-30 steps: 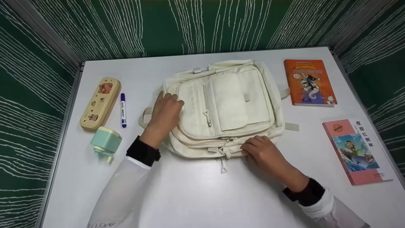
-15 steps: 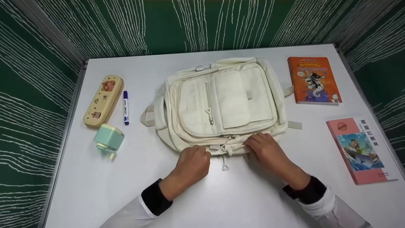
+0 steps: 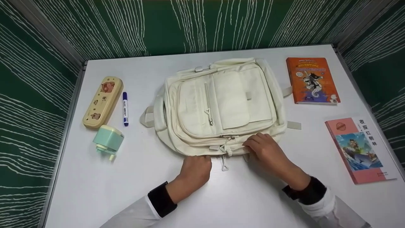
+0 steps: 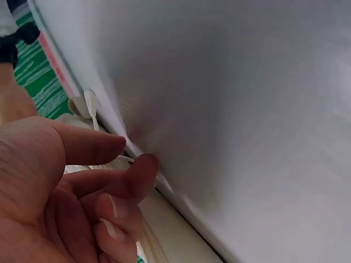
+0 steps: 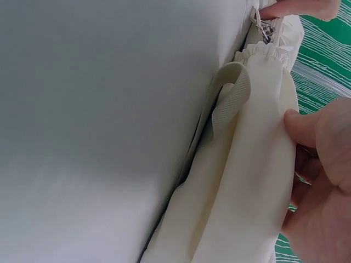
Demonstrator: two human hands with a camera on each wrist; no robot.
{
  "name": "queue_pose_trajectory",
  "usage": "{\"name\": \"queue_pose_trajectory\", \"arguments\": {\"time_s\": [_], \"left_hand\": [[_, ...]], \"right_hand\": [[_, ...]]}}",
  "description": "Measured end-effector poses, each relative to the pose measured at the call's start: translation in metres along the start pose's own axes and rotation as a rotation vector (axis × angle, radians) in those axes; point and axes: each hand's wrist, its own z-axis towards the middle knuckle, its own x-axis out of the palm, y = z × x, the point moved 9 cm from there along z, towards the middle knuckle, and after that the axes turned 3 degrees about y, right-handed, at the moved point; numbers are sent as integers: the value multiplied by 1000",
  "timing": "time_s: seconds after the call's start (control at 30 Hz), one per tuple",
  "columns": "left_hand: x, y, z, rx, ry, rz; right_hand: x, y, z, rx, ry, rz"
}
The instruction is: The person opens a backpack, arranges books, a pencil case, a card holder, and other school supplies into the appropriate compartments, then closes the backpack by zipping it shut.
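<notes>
A cream backpack (image 3: 196,104) lies flat in the middle of the table, front pockets up. At its near edge is my left hand (image 3: 194,171), fingers curled. In the left wrist view its thumb and forefinger close in on a thin, pale zipper pull (image 4: 125,159), partly hidden by the fingers. Another zipper pull, a triangular one (image 3: 225,164), hangs over the edge just right of that hand. My right hand (image 3: 265,152) grips the bag's side further right, the thumb on the side pocket (image 5: 252,159) in the right wrist view and the fingers behind it.
Left of the bag are a yellow pencil case (image 3: 102,102), a blue-capped marker (image 3: 125,109) and a green pencil sharpener (image 3: 108,138). An orange book (image 3: 313,80) and a pink-and-white book (image 3: 359,150) lie at the right. Straps stick out on both sides of the bag.
My left hand has left the bag's left end and come round to its near edge, then dropped slightly lower. My right hand keeps its grip in the same place.
</notes>
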Motion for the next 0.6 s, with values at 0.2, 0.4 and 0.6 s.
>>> {"name": "queue_pose_trajectory", "arguments": {"time_s": [0.2,0.4,0.6], "left_hand": [[-6,1,3,-17,-38,-31],[-10,-9,7,3,-59,29],[-4,-14,11,-22,-48,73]], "right_hand": [[2,-2,-2,17,13,6],[2,-2,-1,16,14,0],[2,-2,-1,11,10,8]]}}
